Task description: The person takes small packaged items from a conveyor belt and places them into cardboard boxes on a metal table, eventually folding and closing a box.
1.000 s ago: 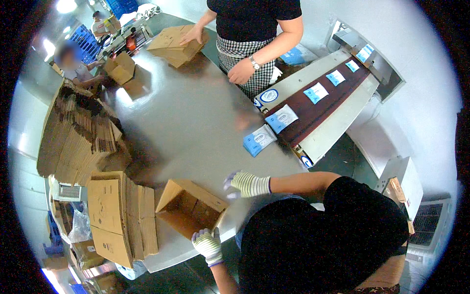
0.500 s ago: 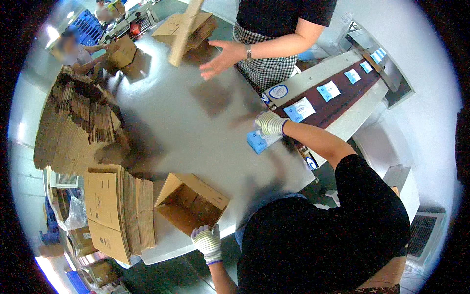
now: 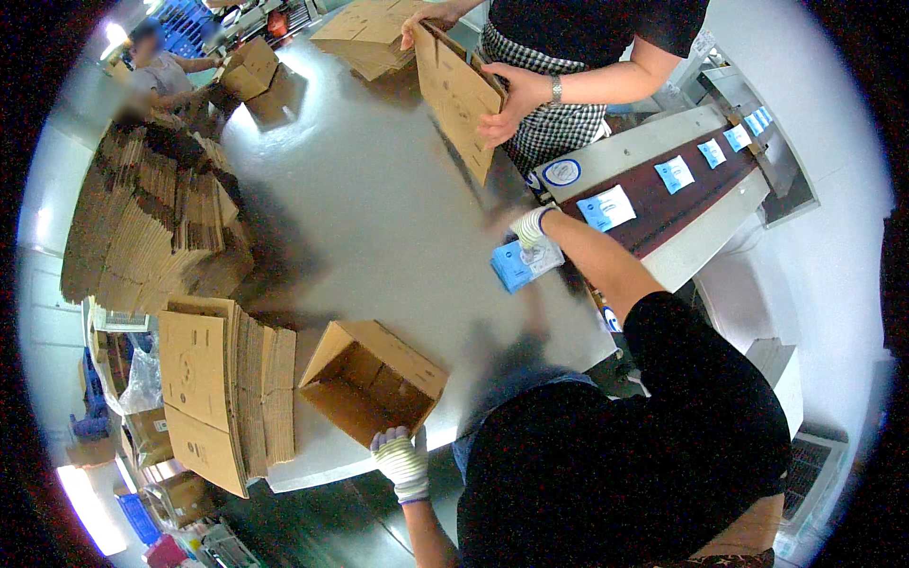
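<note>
My left hand (image 3: 401,464), in a striped knit glove, grips the near edge of an open cardboard box (image 3: 374,379). The box stands tilted toward me on the table, its inside showing bare brown cardboard. My right hand (image 3: 533,228), also gloved, is closed on the far side of a small stack of blue-and-white packets (image 3: 525,264) at the table's right edge; its fingertips are partly hidden. Beside it, more blue-and-white packets (image 3: 607,207) lie in a row on a dark conveyor belt (image 3: 649,213).
Flattened cartons (image 3: 204,379) stand stacked left of the box, with a larger carton pile (image 3: 142,218) behind. Across the grey table (image 3: 331,227), a co-worker's hands (image 3: 516,102) hold a folded carton (image 3: 459,95). Another person (image 3: 166,80) handles a box (image 3: 250,69) at the far left.
The co-worker's carton has turned and come lower, and both their hands are now on it. My right hand stays at the packets, my left at the box. The view has shifted slightly.
</note>
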Demonstrator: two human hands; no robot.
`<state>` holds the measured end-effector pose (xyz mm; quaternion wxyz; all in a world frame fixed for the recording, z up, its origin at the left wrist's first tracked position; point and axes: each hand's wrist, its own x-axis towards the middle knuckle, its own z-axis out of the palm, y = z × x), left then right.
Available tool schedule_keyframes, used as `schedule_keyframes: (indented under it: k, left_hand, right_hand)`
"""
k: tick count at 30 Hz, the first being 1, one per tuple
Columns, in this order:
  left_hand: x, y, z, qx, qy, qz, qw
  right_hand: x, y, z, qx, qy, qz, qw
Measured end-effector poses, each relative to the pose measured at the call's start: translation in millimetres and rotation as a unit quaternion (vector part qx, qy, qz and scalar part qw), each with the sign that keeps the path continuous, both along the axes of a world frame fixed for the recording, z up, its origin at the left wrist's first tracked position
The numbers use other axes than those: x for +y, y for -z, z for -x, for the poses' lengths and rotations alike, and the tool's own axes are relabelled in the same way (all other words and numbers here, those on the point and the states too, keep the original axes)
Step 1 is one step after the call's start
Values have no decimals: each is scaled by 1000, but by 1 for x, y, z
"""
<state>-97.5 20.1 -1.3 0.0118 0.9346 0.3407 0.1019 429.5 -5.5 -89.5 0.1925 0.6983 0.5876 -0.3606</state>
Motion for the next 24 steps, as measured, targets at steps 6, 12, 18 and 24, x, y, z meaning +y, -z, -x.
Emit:
schedule_keyframes:
  k: [6,12,18,24]
  left_hand:
    - [-2,-2,-8,14,-2,-26,1000]
    - [-5,4,-5,-31,2,-20,999]
    - [-12,1,-1,-22,31,-29,999]
    - [-31,-6,-18,37,93,-69,993]
  right_hand:
    - [-53,-15,95,15,-39,-73,996]
    - [-141,2,215,-58,7,-210,976]
    - [-152,-26,212,161,136,-299,931]
    - [-75,-200,262,370,62,-507,776]
